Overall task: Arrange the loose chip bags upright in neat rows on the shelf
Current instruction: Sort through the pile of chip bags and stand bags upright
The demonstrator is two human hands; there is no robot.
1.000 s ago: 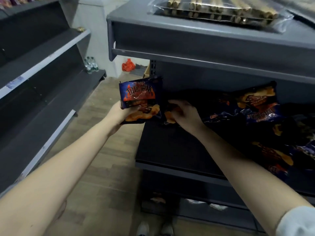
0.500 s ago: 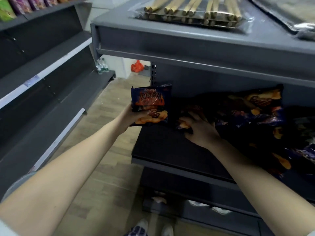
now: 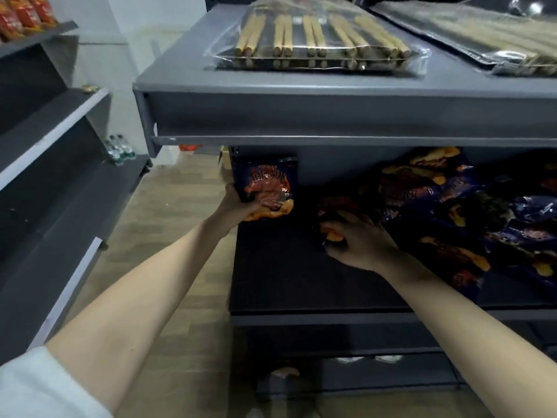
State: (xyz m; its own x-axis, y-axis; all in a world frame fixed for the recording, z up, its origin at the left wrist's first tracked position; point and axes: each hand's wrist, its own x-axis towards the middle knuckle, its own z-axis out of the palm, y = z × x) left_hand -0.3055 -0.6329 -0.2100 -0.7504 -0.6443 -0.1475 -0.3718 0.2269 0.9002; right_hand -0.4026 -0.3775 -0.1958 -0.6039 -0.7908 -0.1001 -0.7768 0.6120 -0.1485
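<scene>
On the dark shelf (image 3: 286, 285), the left hand (image 3: 238, 205) gripped one bag (image 3: 265, 182) upright at the left end, while the right hand (image 3: 360, 247) curled round a second bag (image 3: 331, 235) at the edge of the loose pile (image 3: 452, 206), which might slide forward if that bag was pulled carelessly.

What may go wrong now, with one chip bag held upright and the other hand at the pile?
The dark blue chip bag with orange print seems propped only by the left hand; released, it may topple off the end of the dark metal shelf. The right hand grips a second dark blue bag in the loose pile; pulling may drag neighbours.
</scene>
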